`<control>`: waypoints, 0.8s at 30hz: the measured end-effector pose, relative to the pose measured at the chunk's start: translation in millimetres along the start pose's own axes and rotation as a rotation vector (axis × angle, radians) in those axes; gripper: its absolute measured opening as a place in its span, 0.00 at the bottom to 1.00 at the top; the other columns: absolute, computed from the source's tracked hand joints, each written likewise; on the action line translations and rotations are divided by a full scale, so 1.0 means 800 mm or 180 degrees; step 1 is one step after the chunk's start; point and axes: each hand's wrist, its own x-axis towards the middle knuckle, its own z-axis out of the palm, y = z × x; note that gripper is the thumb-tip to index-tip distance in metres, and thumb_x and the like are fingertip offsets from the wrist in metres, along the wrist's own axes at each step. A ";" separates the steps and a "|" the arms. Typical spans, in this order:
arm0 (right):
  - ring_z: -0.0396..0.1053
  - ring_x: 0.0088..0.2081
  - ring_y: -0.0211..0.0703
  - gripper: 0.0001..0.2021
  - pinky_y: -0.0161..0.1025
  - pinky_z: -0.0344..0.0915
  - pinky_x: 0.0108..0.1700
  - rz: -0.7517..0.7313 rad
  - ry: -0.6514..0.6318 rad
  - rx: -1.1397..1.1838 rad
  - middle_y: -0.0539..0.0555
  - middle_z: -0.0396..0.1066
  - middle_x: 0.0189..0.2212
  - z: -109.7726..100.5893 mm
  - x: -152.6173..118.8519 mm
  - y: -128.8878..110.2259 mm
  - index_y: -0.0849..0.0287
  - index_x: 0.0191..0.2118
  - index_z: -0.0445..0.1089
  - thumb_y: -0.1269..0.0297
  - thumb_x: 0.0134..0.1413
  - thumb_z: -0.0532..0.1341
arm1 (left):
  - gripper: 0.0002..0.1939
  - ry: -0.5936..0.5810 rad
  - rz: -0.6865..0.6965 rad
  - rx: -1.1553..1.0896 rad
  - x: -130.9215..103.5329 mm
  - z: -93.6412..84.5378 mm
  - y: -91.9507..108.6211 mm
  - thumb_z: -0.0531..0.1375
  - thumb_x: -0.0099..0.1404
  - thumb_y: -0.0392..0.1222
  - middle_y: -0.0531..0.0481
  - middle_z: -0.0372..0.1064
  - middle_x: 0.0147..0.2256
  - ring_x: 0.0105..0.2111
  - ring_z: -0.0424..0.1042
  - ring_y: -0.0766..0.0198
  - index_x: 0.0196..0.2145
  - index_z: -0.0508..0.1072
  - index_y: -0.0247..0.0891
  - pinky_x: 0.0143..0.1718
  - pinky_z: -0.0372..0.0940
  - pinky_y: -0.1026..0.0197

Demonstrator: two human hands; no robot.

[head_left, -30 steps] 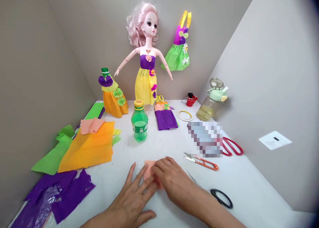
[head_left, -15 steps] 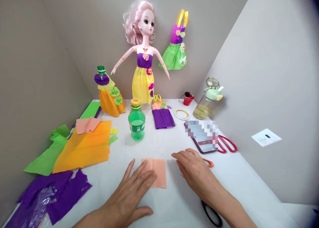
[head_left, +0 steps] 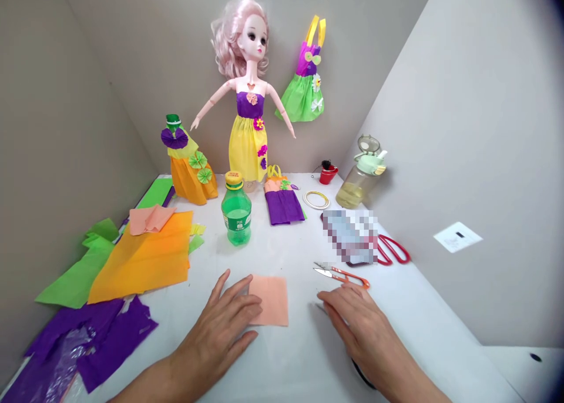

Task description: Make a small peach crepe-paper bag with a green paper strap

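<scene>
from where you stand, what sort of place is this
Probably a craft worktable: a peach square, orange-handled snips and a dressed doll all suggest handicraft.

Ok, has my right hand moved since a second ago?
Yes, to the right: judged against the yellow-capped bottle, your right hand has shifted rightward, from over the peach square to clear of its right edge.

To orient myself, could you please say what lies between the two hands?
The head view shows a peach square, partly under the left hand, then white table.
</scene>
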 end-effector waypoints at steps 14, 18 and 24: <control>0.63 0.34 0.40 0.11 0.40 0.63 0.44 -0.0535 -0.0705 0.0597 0.51 0.68 0.33 0.025 0.048 -0.060 0.59 0.41 0.69 0.80 0.61 0.54 | 0.08 -0.0245 -0.0311 0.0126 0.002 -0.001 -0.004 0.55 0.68 0.33 0.48 0.73 0.44 0.62 0.59 0.51 0.43 0.70 0.39 0.67 0.37 0.34; 0.63 0.35 0.40 0.10 0.39 0.62 0.45 -0.0477 -0.0889 0.0665 0.50 0.69 0.34 0.033 0.046 -0.058 0.59 0.40 0.69 0.80 0.60 0.55 | 0.08 -0.0175 -0.0321 0.0080 0.003 0.001 -0.003 0.54 0.69 0.33 0.48 0.73 0.42 0.62 0.59 0.52 0.43 0.70 0.39 0.66 0.36 0.34; 0.63 0.38 0.41 0.12 0.40 0.62 0.45 -0.0422 -0.1077 0.0506 0.51 0.66 0.36 0.041 0.039 -0.058 0.57 0.46 0.68 0.78 0.61 0.56 | 0.06 -0.0064 -0.0353 0.0004 0.004 0.003 -0.003 0.56 0.69 0.35 0.49 0.73 0.41 0.61 0.61 0.52 0.42 0.71 0.39 0.67 0.36 0.35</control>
